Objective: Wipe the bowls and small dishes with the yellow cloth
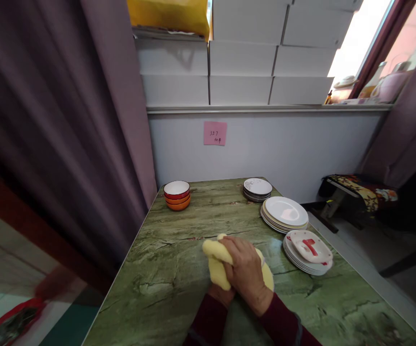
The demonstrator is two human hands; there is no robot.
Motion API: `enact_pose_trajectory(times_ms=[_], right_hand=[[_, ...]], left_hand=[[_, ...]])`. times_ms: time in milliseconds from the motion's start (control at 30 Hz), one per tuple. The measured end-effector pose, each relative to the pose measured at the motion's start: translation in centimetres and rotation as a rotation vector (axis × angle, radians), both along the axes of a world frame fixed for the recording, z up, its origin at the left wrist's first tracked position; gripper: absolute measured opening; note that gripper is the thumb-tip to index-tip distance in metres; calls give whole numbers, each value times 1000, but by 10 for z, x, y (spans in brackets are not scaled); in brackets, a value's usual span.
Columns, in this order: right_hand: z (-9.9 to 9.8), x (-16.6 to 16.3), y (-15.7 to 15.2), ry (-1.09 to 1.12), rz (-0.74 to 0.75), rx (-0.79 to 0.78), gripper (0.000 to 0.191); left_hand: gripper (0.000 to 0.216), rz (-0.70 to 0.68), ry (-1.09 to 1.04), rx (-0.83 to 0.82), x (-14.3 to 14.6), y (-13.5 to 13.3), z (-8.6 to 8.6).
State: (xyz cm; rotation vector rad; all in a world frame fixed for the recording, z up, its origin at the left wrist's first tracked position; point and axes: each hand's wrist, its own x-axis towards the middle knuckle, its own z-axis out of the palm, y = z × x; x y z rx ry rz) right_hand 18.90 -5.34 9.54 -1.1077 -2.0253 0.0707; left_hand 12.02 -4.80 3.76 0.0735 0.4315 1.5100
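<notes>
A pale yellow cloth (pixel 219 271) is bunched up near the front middle of the table. My right hand (pixel 245 266) presses over it from above, with its fingers bent round the cloth. Below the cloth is my left hand (pixel 222 294); only its wrist and a bit of its back show, and its fingers are covered. A small pale edge (pixel 263 262) peeks out right of my right hand, too little to name. Nearest on the right is a stack of plates (pixel 306 266), topped by a white dish with a red pattern (pixel 310 246).
A stack of larger white plates (pixel 286 211) and a stack of small patterned plates (pixel 257 186) line the right side. Red and orange bowls (pixel 177 196) are stacked at the back left. Behind the green wood-look table (pixel 179 230) is a wall with a pink note (pixel 215 133).
</notes>
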Motion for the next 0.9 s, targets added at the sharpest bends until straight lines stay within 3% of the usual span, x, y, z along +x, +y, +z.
enact_pose_trajectory(times_ms=[167, 333, 533, 633, 733, 867, 900], right_hand=[[16, 4, 27, -30, -178, -296, 20], [5, 29, 47, -26, -343, -459, 21], [7, 89, 63, 22, -657, -449, 37], [14, 96, 61, 136, -764, -217, 42], [9, 72, 40, 207, -524, 119, 45], [-12, 32, -7, -4, 63, 141, 52], [-16, 27, -15, -29, 147, 145, 55]], left_hand=[[27, -159, -15, 38, -8, -1, 7], [43, -251, -14, 20, -7, -2, 20], [56, -282, 59, -24, -16, -2, 22], [57, -296, 81, -28, -17, 1, 19], [54, -312, 64, -33, -14, 1, 15], [35, -131, -17, 97, -8, -12, 3], [33, -100, -21, 118, -6, -16, 0]])
